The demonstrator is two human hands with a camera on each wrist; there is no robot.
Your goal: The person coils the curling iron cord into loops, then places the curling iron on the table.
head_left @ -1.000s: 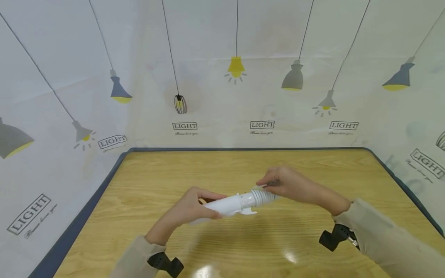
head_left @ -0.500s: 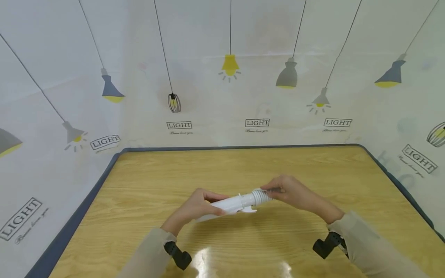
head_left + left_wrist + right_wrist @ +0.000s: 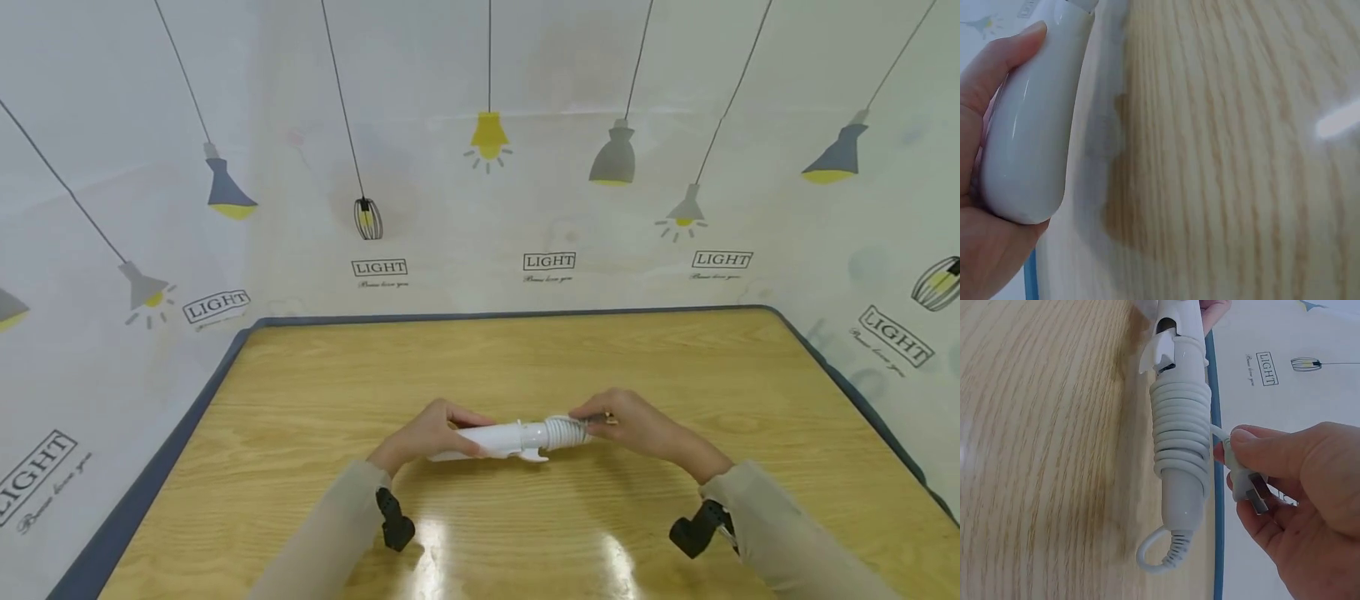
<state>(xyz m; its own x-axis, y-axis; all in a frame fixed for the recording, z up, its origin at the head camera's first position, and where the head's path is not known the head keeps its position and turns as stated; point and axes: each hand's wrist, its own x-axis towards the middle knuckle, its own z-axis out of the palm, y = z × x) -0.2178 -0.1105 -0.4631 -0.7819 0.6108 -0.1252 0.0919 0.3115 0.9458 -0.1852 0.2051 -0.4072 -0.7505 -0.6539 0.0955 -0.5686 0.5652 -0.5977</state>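
Observation:
A white curling iron [image 3: 498,439] is held nearly level just above the table. My left hand [image 3: 431,435] grips its smooth, thick end, with the thumb and fingers on either side; that rounded end fills the hand in the left wrist view. White cord [image 3: 1180,422] is wound in several coils round the narrower handle, and a small loop hangs at the handle's end. In the right wrist view my right hand [image 3: 1297,481] pinches the cord's plug [image 3: 1234,456] beside the coils, its flat metal prongs showing. A small lever [image 3: 1159,353] sticks out from the iron's side.
The wooden table [image 3: 337,367] has a dark blue edge. Behind it and at both sides stands a pale wall covering [image 3: 450,208] printed with lamps. Dark wrist cameras [image 3: 695,533] hang below both sleeves.
The curling iron has gone from tilted up at the right to almost level. My right hand has come down a little, with the plug still pinched. The head view has shifted slightly.

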